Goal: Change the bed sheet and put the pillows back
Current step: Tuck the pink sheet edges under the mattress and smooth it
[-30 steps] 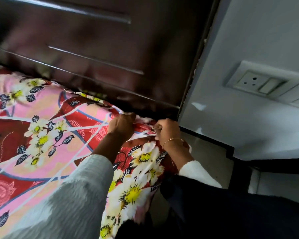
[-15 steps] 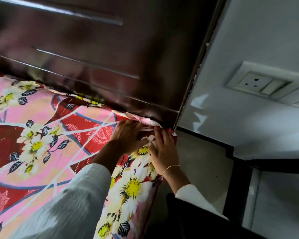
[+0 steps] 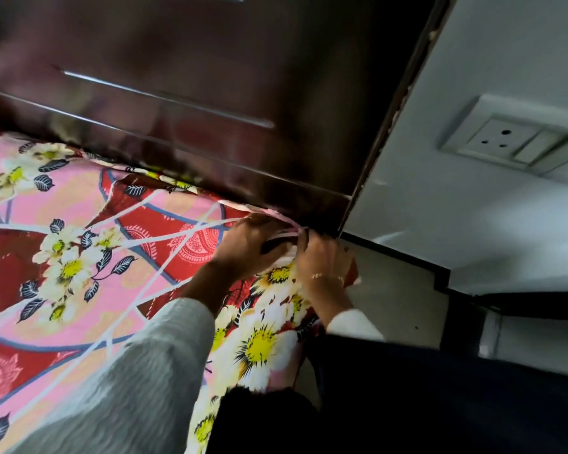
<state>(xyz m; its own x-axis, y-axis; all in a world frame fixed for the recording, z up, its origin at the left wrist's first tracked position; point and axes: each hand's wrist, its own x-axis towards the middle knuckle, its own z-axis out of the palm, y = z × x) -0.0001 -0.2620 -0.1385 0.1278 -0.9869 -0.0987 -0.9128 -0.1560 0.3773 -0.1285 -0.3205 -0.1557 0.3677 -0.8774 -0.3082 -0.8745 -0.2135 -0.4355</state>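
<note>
One floral bed sheet (image 3: 89,263), pink and dark red with white-and-yellow flowers and dark leaves, lies spread over the bed and hangs down its near side. At the bed's far right corner, where the mattress meets the dark wooden headboard (image 3: 210,93), the sheet's edge is bunched into folds, and both hands work there side by side, nearly touching. The left hand (image 3: 248,245) rests on top of the corner with its fingers curled down into the gathered cloth, gripping a fold; the fingertips are hidden in the fabric. The right hand (image 3: 322,257) sits just beside it on the outer side of the corner, fingers bent and pinching the sheet's edge close against the headboard's lower end. A thin gold bracelet (image 3: 328,277) circles the right wrist. Two pale sleeves show: the left sleeve (image 3: 128,381) crosses the sheet from the lower edge of the view, and the cuff of the right sleeve (image 3: 354,324) is beside the hanging cloth. The headboard carries several thin bright lines across its glossy face. To the right of it is a pale wall (image 3: 489,224) bearing one switch plate (image 3: 512,139) with a three-hole socket and a rocker switch. Below the wall a dark skirting band runs along the floor (image 3: 394,303).
</note>
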